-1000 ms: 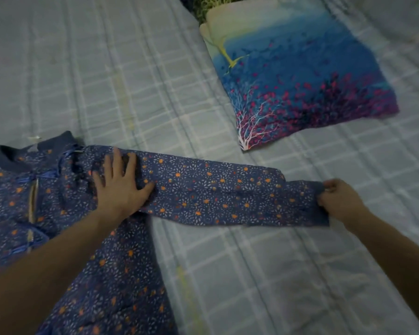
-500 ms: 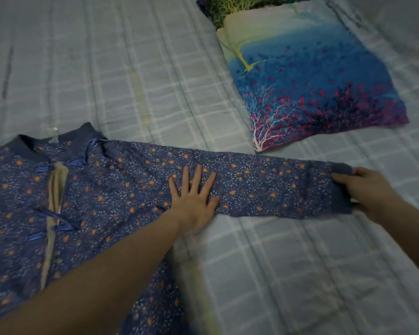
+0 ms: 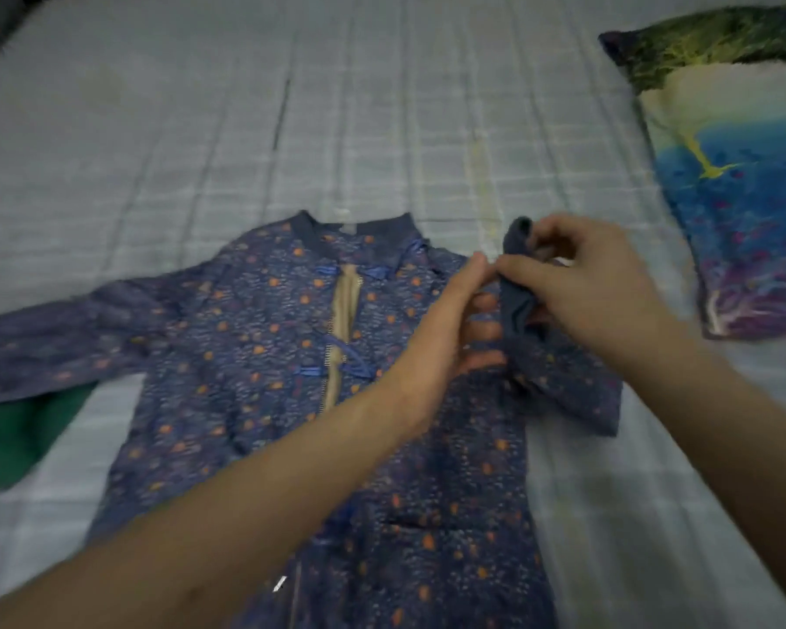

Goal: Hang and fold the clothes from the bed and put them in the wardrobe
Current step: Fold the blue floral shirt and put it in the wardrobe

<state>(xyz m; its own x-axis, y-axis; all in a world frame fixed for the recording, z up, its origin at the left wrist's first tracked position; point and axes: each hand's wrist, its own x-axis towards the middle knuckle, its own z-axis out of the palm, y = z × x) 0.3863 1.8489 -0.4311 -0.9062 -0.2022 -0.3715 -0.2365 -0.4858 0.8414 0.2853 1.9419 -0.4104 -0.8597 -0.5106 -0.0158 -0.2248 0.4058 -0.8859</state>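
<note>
The sleeve cuff (image 3: 516, 283) was pinched by the right hand (image 3: 581, 288) and met by the left hand's (image 3: 445, 338) straight fingers, so the jacket (image 3: 318, 401) was likely mid-fold, with laying the sleeve flat across it probably needed next.

We saw a jacket (image 3: 264, 356) of matt, quilted-looking cloth, blue with small orange and white print, with a plain ribbed collar (image 3: 307, 227) and cuff (image 3: 516, 274). Its knot fastenings (image 3: 336, 351) looked satiny, beside a pale zip strip (image 3: 343, 306). The bed (image 3: 200, 129) wore a matt, checked cotton-like sheet. The pillow (image 3: 740, 197) had smooth printed fabric. A green cloth (image 3: 14, 429) looked matt.
</note>
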